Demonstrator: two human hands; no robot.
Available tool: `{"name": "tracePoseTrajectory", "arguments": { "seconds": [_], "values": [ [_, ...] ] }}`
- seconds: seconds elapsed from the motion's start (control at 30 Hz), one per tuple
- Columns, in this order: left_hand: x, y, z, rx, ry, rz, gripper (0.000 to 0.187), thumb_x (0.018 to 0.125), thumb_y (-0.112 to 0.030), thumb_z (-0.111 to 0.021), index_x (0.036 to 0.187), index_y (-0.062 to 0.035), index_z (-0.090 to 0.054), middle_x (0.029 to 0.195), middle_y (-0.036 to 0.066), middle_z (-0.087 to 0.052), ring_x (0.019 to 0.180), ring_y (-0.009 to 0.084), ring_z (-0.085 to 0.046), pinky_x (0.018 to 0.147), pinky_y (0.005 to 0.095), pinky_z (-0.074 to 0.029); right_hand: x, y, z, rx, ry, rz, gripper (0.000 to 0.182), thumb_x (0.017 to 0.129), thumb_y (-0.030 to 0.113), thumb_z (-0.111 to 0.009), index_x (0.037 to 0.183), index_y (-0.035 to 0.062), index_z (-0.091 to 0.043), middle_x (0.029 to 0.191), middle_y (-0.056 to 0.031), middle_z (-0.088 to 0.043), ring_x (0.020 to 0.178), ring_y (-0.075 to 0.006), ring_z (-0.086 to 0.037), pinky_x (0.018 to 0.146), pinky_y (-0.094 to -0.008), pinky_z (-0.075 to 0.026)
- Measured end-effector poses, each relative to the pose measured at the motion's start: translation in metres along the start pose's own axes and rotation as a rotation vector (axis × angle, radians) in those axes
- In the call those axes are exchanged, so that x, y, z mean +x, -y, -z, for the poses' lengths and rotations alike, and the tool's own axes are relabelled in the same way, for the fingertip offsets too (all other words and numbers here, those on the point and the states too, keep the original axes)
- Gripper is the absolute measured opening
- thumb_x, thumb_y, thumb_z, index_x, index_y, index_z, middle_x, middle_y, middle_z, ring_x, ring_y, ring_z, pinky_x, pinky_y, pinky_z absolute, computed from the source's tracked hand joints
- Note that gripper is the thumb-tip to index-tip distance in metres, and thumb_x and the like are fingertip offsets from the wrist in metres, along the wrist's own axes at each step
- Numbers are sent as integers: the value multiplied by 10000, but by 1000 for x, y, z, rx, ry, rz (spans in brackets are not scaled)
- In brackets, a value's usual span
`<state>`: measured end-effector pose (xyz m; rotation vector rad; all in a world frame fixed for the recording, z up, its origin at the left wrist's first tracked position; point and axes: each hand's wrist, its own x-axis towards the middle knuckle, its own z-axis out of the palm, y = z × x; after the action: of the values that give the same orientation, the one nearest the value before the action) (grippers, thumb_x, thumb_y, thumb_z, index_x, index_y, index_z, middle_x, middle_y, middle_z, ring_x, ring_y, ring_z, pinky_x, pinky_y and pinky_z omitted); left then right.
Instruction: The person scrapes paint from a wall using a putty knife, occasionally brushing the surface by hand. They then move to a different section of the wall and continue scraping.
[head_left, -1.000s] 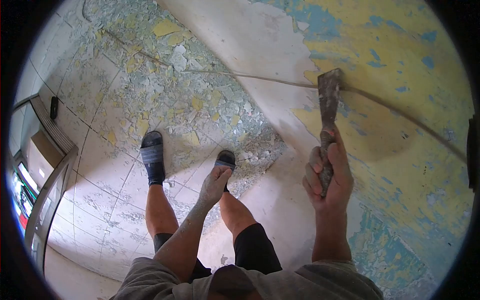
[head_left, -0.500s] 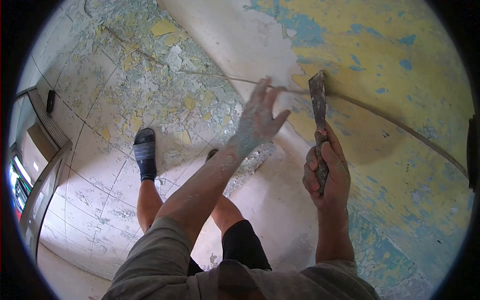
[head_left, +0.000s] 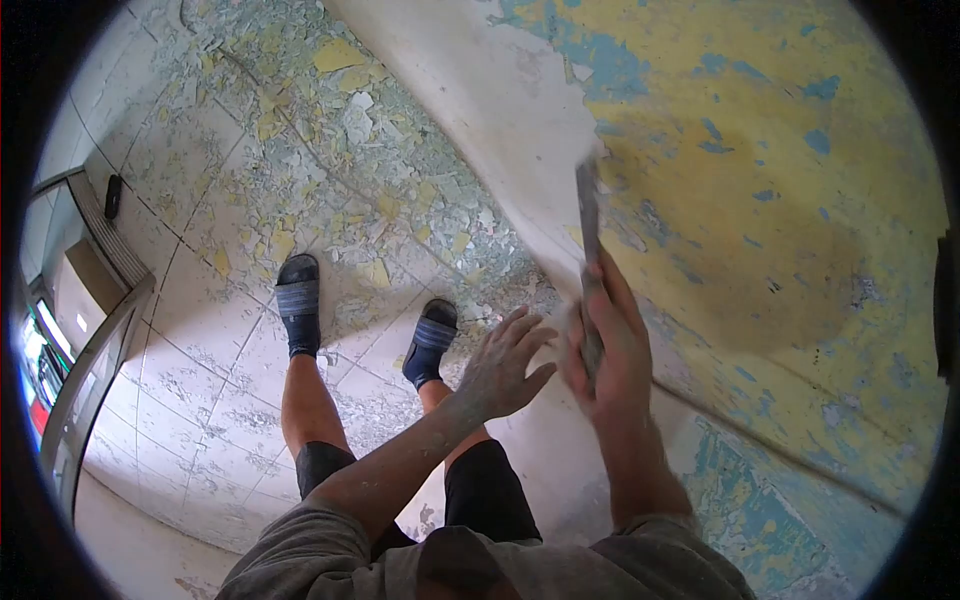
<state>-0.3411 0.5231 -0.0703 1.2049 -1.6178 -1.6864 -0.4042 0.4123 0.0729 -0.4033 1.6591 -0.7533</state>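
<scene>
My right hand (head_left: 615, 345) is wrapped round the handle of a paint scraper (head_left: 588, 215), its narrow metal blade pointing up toward the wall. The blade stands edge-on and a little blurred, over the border between bare plaster and yellow paint. My left hand (head_left: 505, 365), coated in pale dust, is held out with fingers spread and nothing in it, just left of the right hand. A thin cable (head_left: 775, 450) runs from beside my right wrist across the wall to the lower right. The painted wall (head_left: 740, 300) shows yellow with blue patches.
Paint flakes (head_left: 350, 120) cover much of the tiled floor (head_left: 190, 290) along the wall's foot. A stretch of cable (head_left: 300, 140) lies among them. My feet in striped slippers (head_left: 297, 300) stand at the flakes' edge. A framed glass-like panel (head_left: 100, 370) is at the left.
My left hand has come down and back from the cable. The cable has dropped lower across the wall. My right hand has shifted left with the scraper, whose blade has turned edge-on.
</scene>
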Motion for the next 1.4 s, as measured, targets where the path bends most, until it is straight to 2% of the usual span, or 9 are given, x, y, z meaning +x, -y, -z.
{"name": "tracePoseTrajectory", "arguments": {
  "seconds": [0.1, 0.23, 0.8, 0.87, 1.03, 1.1, 1.13, 1.27, 1.4],
  "values": [
    [-20, 17, 12, 4, -34, -20, 533, 874, -296, -692, 1349, -136, -510, 1440, 169, -455, 1420, 376, -341, 1128, 517, -342, -9, 3, 12, 108, 0, 146, 470, 1031, 249, -484, 1462, 81, -398, 664, -10, -503, 353, -69, -356, 308, -208, -278],
    [-26, 32, 14, 43, 22, -23, 566, 869, -296, -701, 1374, -150, -494, 1458, 162, -441, 1427, 375, -335, 1129, 519, -343, 50, 7, -7, -67, -18, 1, 497, 1023, 236, -516, 1469, 45, -408, 693, -22, -535, 363, -59, -360, 316, -213, -288],
    [-20, 33, 4, 58, 54, -31, 588, 857, -330, -717, 1378, -159, -506, 1437, 166, -473, 1419, 375, -353, 1129, 534, -337, 52, -23, 17, 80, 25, 88, 429, 1048, 247, -450, 1457, 132, -388, 697, -27, -511, 363, -78, -351, 326, -206, -300],
    [-18, 38, 5, 46, 38, -43, 593, 852, -331, -723, 1375, -150, -508, 1435, 168, -476, 1419, 376, -353, 1129, 532, -337, 56, -27, 3, 44, 57, 137, 468, 1045, 162, -429, 1488, 35, -346, 677, -37, -504, 361, -65, -351, 327, -205, -309],
    [-20, 38, 4, 90, 55, -25, 599, 847, -346, -730, 1362, -127, -515, 1422, 174, -482, 1413, 378, -361, 1119, 532, -346, 43, -59, 23, 269, 79, 246, 472, 1029, 145, -459, 1472, 14, -364, 681, -20, -497, 367, -63, -352, 328, -206, -299],
    [-20, 35, 0, 72, 43, -33, 600, 852, -354, -726, 1365, -127, -512, 1423, 174, -480, 1410, 378, -364, 1118, 532, -348, 70, -75, 16, 24, 41, 256, 477, 1015, 85, -413, 1479, 27, -320, 664, -20, -493, 366, -58, -357, 310, -202, -292],
    [-19, 37, 1, 62, 23, -45, 601, 858, -361, -722, 1369, -127, -508, 1423, 175, -478, 1408, 377, -367, 1116, 531, -349, 78, -86, 28, -35, 105, 336, 400, 1038, 154, -460, 1426, 109, -374, 718, -34, -505, 403, -75, -371, 317, -197, -299],
    [-26, 44, -6, 79, 46, -57, 616, 857, -362, -722, 1377, -118, -499, 1428, 173, -472, 1406, 376, -370, 1116, 531, -348, 42, -83, 48, 251, 111, 305, 453, 1031, 155, -461, 1466, 37, -413, 627, 4, -466, 375, -49, -314, 326, -204, -270],
    [-20, 39, -8, 83, 70, -36, 635, 846, -346, -732, 1378, -95, -492, 1425, 171, -476, 1402, 379, -374, 1120, 518, -347, 83, -33, 8, 33, 61, 134, 434, 1052, 242, -462, 1438, 44, -453, 618, 20, -440, 375, -49, -286, 337, -205, -255]
  ]
}}
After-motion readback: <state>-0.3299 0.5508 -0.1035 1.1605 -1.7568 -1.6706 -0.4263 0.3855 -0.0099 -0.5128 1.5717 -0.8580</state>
